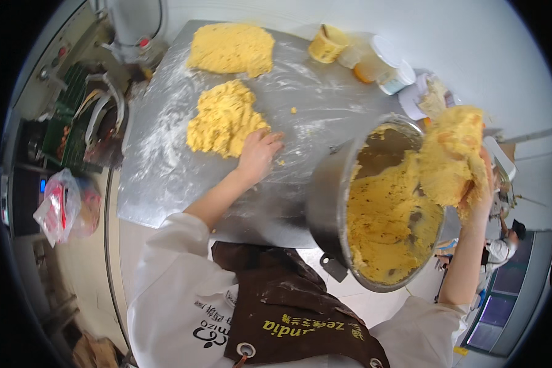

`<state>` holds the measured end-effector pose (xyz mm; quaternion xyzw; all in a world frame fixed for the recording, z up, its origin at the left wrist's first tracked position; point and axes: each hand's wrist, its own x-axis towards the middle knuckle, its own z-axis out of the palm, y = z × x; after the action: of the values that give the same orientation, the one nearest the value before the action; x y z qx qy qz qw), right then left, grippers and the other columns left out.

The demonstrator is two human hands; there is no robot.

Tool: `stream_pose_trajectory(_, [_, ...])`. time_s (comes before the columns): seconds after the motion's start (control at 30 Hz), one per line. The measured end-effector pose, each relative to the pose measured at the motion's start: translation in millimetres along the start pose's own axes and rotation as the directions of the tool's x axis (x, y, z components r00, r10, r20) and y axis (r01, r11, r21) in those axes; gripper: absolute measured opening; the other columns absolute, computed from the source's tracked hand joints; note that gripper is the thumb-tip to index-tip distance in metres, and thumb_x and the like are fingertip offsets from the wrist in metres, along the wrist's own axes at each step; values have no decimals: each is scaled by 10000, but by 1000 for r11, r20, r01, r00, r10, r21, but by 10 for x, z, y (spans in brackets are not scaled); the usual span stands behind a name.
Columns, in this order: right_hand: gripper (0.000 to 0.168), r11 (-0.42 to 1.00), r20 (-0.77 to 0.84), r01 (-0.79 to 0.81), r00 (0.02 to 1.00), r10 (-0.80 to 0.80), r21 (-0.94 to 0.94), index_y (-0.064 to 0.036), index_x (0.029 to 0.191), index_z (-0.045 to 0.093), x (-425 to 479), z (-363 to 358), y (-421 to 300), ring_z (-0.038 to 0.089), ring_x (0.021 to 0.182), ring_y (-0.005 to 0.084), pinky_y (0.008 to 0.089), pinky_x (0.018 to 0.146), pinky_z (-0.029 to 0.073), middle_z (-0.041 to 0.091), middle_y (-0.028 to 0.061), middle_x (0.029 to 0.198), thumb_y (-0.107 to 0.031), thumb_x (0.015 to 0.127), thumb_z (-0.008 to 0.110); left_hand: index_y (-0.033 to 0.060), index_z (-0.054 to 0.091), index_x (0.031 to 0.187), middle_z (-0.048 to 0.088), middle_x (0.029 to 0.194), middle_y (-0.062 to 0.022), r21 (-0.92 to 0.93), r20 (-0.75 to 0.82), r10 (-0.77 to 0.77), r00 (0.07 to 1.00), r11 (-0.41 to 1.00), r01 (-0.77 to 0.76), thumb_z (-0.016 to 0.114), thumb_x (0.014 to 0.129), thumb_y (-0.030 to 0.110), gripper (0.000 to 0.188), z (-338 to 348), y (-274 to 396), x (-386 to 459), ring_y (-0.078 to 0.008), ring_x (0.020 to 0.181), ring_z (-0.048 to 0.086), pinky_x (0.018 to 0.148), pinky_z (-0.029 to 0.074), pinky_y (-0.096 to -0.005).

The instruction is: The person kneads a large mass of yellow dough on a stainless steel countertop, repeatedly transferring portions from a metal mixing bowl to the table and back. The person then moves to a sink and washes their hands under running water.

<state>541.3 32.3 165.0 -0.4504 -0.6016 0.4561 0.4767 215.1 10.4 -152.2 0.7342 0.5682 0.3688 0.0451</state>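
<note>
My right hand [483, 184] holds a big sticky lump of yellow dough [448, 154] above the right rim of a deep steel mixing bowl [329, 193]. The bowl is tilted toward me, and more yellow dough [382, 221] coats its inside. On the floured steel table, my left hand [260, 154] rests at the lower right edge of a rough dough heap [223, 117], its fingers apart. Behind that heap lies a flatter, smoother dough slab [232, 48]. Part of my right hand is hidden behind the lump it carries.
Along the table's back edge stand a yellow tub [327, 43] with a utensil in it and lidded plastic tubs [386, 53]. Flour dusts the steel table [161, 152]. Plastic bags [66, 207] sit at the left. Another person [501, 250] is in the background at right.
</note>
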Motion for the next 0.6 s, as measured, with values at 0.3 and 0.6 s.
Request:
stream_pose_trajectory(0.3, [281, 597, 327, 57, 876, 355, -800, -53, 1062, 530, -183, -131, 396, 586, 787, 178, 300, 676, 464, 586, 78, 828, -170, 821, 614, 24, 572, 849, 535, 661, -44, -750, 400, -296, 868, 439, 495, 605, 843, 292, 270, -655, 1024, 953, -117, 612, 489, 575, 398, -272])
stream_pose_trajectory(0.6, [353, 387, 458, 247, 425, 781, -888, -84, 1188, 468, 150, -51, 2001, 585, 954, 290, 413, 763, 465, 597, 156, 1048, -154, 849, 539, 26, 525, 779, 453, 653, 46, -860, 479, -140, 866, 120, 496, 587, 758, 89, 91, -438, 1340, 1176, -38, 592, 412, 518, 337, -215])
